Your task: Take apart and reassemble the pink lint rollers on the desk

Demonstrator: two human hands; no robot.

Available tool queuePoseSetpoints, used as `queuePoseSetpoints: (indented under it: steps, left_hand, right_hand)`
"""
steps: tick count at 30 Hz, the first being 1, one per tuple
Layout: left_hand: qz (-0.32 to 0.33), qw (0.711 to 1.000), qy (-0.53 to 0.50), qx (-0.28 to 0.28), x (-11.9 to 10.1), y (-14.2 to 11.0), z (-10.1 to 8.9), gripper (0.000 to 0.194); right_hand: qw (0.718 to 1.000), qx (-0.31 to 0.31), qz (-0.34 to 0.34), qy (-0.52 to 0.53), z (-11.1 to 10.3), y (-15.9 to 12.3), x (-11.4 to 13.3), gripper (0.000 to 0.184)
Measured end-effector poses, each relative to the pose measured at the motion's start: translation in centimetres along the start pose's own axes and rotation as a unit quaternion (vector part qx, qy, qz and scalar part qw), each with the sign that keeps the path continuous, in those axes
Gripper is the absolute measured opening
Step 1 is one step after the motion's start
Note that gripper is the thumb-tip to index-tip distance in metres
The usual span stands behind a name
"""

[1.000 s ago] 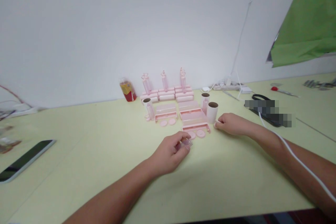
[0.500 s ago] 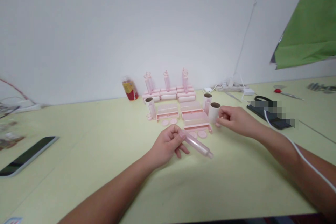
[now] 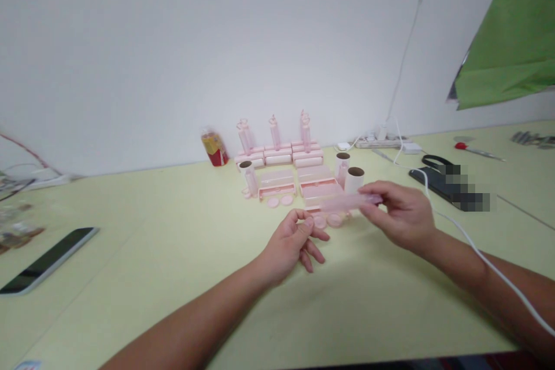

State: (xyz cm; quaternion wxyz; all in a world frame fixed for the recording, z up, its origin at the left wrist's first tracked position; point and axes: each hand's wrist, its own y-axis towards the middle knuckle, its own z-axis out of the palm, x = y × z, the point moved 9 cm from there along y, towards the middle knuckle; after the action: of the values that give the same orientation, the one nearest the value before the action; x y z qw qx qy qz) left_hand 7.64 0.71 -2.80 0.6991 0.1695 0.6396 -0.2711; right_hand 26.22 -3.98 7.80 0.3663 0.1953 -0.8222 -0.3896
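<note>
Tube point(image 3: 340, 202), translucent pink and blurred, clamped in the grip of the right hand point(image 3: 405, 217), held roughly level before open pink boxes point(image 3: 277, 191) on a pale yellow-green bench point(image 3: 173, 243). Left hand point(image 3: 286, 245) near pink discs point(image 3: 319, 222), grip spread loosely apart. White cylinder point(image 3: 354, 180) just beyond the right hand.

The right hand point(image 3: 406, 217) holds a translucent pale-pink plastic tube point(image 3: 340, 202) jutting leftward from its fingers point(image 3: 375, 187); beyond them stands a white hollow cylinder point(image 3: 354, 181). Two pale-pink discs point(image 3: 335, 220) lie near the spread fingers of the left hand point(image 3: 288, 245).
</note>
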Motion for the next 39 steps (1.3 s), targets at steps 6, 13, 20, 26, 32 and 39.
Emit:
queuePoseSetpoints:
  steps: [6, 13, 20, 26, 32, 39]
  left_hand:
    - [-0.001, 0.996, 0.083, 0.021, 0.8, 0.0, -0.1, 0.035]
    - [-0.021, 0.990, 0.127, 0.049, 1.5, -0.3, 0.0, 0.029]
    - [-0.030, 0.986, 0.154, 0.053, 1.5, -0.5, 0.1, 0.030]
    - [-0.036, 0.985, 0.162, 0.052, 1.4, -0.6, 0.2, 0.030]
    - [-0.036, 0.986, 0.158, 0.050, 1.1, -0.7, 0.3, 0.033]
    - [-0.042, 0.985, 0.163, 0.046, 1.2, -0.6, 0.2, 0.035]
  right_hand:
    - [0.982, -0.007, 0.114, -0.153, -2.1, 2.0, -4.4, 0.019]
    - [0.950, 0.146, 0.148, -0.234, 1.5, 1.5, -7.8, 0.024]
    - [0.947, 0.150, 0.169, -0.228, 2.1, 1.0, -9.1, 0.031]
    - [0.952, 0.155, 0.171, -0.200, 2.4, 0.9, -9.0, 0.032]
    - [0.949, 0.147, 0.171, -0.219, 2.0, 1.1, -9.5, 0.034]
    - [0.951, 0.127, 0.190, -0.210, 1.5, 1.1, -9.5, 0.030]
